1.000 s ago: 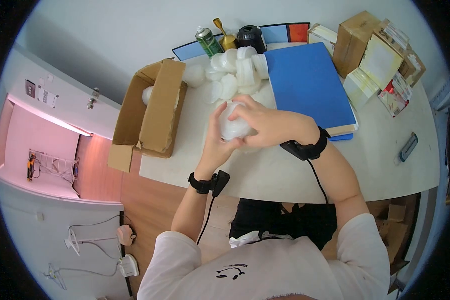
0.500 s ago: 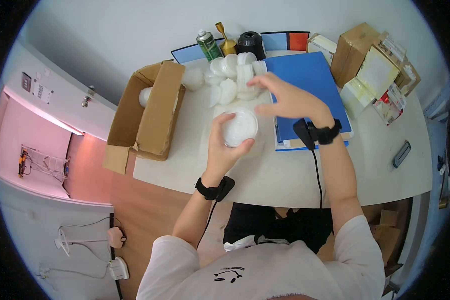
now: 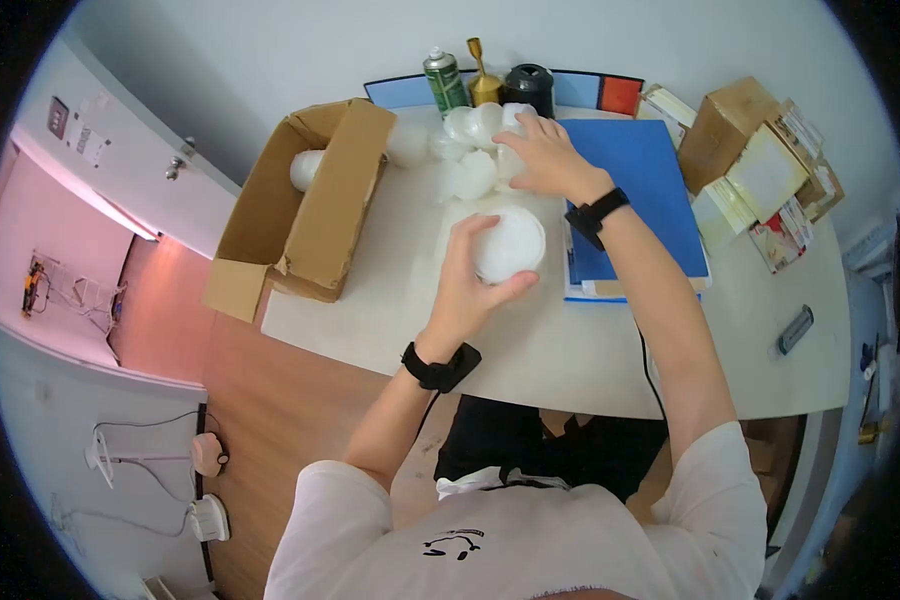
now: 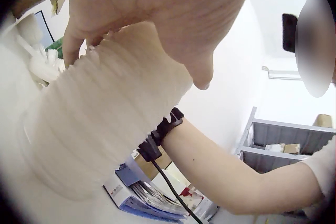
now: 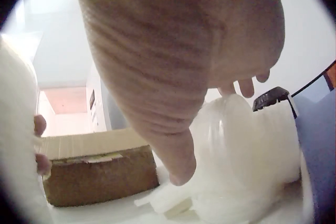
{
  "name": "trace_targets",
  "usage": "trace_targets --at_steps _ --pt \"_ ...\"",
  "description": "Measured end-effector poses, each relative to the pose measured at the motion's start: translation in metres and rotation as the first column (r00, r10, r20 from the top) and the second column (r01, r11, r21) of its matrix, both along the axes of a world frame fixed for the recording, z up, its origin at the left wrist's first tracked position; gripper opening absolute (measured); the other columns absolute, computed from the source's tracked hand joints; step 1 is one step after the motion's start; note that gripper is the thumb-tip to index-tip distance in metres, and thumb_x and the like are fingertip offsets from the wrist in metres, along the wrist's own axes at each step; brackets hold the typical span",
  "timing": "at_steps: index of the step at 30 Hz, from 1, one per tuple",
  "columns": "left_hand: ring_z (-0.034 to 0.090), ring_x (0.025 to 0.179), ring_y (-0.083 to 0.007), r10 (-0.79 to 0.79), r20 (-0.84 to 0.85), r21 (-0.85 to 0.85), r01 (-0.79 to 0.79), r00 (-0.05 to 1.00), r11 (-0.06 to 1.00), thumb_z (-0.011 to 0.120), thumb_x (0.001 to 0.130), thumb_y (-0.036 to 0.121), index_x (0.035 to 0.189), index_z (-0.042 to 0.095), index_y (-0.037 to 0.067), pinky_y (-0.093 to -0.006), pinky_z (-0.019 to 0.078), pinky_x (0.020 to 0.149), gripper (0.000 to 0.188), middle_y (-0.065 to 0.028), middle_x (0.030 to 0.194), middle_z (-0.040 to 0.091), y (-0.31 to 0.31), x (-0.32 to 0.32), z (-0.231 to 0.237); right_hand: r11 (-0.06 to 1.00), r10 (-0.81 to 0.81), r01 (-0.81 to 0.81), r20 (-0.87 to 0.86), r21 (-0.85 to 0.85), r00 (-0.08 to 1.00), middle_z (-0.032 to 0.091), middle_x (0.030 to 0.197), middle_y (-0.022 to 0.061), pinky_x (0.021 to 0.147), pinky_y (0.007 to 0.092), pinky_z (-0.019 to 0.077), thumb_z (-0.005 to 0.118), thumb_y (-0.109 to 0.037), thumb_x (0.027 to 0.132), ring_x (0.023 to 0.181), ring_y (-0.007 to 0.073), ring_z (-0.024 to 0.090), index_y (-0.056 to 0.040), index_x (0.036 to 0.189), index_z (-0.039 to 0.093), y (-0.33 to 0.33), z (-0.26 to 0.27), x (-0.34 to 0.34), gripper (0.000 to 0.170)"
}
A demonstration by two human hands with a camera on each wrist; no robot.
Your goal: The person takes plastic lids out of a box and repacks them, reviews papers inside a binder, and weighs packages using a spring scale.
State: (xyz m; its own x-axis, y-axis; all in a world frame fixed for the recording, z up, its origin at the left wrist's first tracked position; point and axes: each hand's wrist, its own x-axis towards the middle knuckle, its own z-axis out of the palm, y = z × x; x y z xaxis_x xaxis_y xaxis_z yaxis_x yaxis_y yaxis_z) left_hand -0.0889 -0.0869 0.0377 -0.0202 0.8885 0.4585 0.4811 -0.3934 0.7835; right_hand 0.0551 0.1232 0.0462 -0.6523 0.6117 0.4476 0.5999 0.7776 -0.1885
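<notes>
My left hand (image 3: 470,290) holds a tall stack of round, translucent white plastic tubs or lids (image 3: 510,245), fingers on one side and thumb on the other. In the left wrist view the stack (image 4: 105,108) shows many ridged rims, nested together and tilted. My right hand (image 3: 555,162) reaches over a pile of similar round plastic pieces (image 3: 473,175) at the back of the table. Its fingers are spread, and in the right wrist view the thumb hangs beside a translucent piece (image 5: 223,145).
An open cardboard box (image 3: 335,210) with white round pieces inside stands at the left. A blue folder (image 3: 635,190) lies right of the pile. Behind are a green spray can (image 3: 445,82), a gold candlestick (image 3: 484,85) and a black container (image 3: 530,90). Small boxes (image 3: 725,130) crowd the right back.
My right hand has left the stack in the left hand and moved up and away to the pile at the back. The left hand keeps its grip on the stack.
</notes>
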Motion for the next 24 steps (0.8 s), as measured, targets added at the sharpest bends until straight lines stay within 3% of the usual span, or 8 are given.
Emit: trace_targets --at_steps 2,3,5,9,16,18,19,24 --pt "0.056 0.120 -0.0274 -0.012 0.092 -0.090 0.021 0.996 0.996 0.087 0.076 0.032 0.139 0.044 0.002 -0.0382 0.0456 0.102 0.082 -0.0176 0.130 0.056 0.002 0.003 0.001 0.999 0.022 -0.019 0.071 -0.034 0.997 0.053 0.124 0.0163 0.106 0.0478 0.0365 0.082 -0.022 0.068 0.124 0.0380 0.046 -0.0132 0.117 0.060 0.006 0.007 0.004 0.055" --pt "0.056 0.120 -0.0274 -0.022 0.098 -0.085 0.031 0.995 0.996 0.087 0.076 0.032 0.139 0.044 0.002 -0.0382 0.0456 0.102 0.082 -0.0176 0.130 0.056 0.002 0.005 0.003 0.997 0.054 -0.054 -0.001 0.050 0.999 0.055 0.110 0.0126 0.098 0.0458 0.0392 0.081 -0.022 0.070 0.114 0.0356 0.050 -0.0095 0.102 0.058 0.005 0.008 0.005 0.041" --pt "0.057 0.119 -0.0272 0.003 0.035 -0.066 0.000 0.999 0.998 0.087 0.076 0.032 0.141 0.042 0.002 -0.0383 0.0459 0.102 0.085 -0.0184 0.130 0.056 0.000 0.005 0.009 0.999 0.034 -0.034 0.005 0.035 0.999 0.055 0.110 0.0125 0.099 0.0454 0.0392 0.080 -0.022 0.071 0.113 0.0351 0.051 -0.0090 0.101 0.057 0.002 0.012 0.011 0.040" --pt "0.057 0.120 -0.0273 -0.006 0.074 -0.079 0.011 0.997 0.997 0.087 0.075 0.033 0.141 0.042 0.002 -0.0385 0.0460 0.102 0.086 -0.0184 0.131 0.056 -0.003 0.001 0.013 1.000 -0.018 0.018 -0.037 0.005 0.999 0.058 0.109 0.0104 0.093 0.0446 0.0429 0.080 -0.022 0.070 0.109 0.0319 0.055 -0.0105 0.095 0.061 0.003 0.017 0.017 0.033" --pt "0.055 0.122 -0.0270 -0.044 0.078 -0.086 0.051 0.996 0.995 0.088 0.074 0.036 0.143 0.040 0.002 -0.0393 0.0450 0.103 0.090 -0.0176 0.131 0.055 -0.005 0.001 0.022 0.999 -0.033 0.036 -0.091 0.040 0.995 0.055 0.117 0.0163 0.094 0.0477 0.0435 0.081 -0.021 0.067 0.113 0.0374 0.053 -0.0094 0.101 0.059 -0.008 0.012 0.013 0.042" --pt "0.055 0.123 -0.0270 -0.041 0.063 -0.077 0.046 0.997 0.996 0.088 0.074 0.037 0.143 0.040 0.003 -0.0397 0.0447 0.104 0.091 -0.0174 0.131 0.055 -0.008 0.001 0.024 0.997 0.049 -0.044 -0.096 0.056 0.994 0.048 0.131 0.0197 0.107 0.0493 0.0362 0.079 -0.021 0.070 0.127 0.0396 0.045 -0.0097 0.114 0.056 -0.010 0.010 0.003 0.051" --pt "0.053 0.124 -0.0277 -0.058 0.086 -0.101 0.067 0.995 0.993 0.088 0.074 0.037 0.143 0.040 0.002 -0.0400 0.0438 0.105 0.091 -0.0180 0.134 0.053 -0.008 0.001 0.023 0.998 0.057 -0.057 0.020 -0.026 0.998 0.046 0.140 0.0209 0.114 0.0513 0.0295 0.081 -0.021 0.068 0.137 0.0396 0.039 -0.0106 0.124 0.055 -0.012 0.009 -0.001 0.063" --pt "0.046 0.133 -0.0298 -0.074 0.026 -0.041 0.075 0.997 0.996 0.088 0.074 0.040 0.144 0.039 0.003 -0.0423 0.0392 0.110 0.092 -0.0205 0.143 0.045 -0.011 0.004 0.014 0.969 0.244 -0.243 0.017 -0.043 0.970 0.051 0.140 0.0170 0.113 0.0493 0.0296 0.080 -0.018 0.070 0.135 0.0380 0.042 -0.0156 0.126 0.061 -0.017 0.002 -0.017 0.060"
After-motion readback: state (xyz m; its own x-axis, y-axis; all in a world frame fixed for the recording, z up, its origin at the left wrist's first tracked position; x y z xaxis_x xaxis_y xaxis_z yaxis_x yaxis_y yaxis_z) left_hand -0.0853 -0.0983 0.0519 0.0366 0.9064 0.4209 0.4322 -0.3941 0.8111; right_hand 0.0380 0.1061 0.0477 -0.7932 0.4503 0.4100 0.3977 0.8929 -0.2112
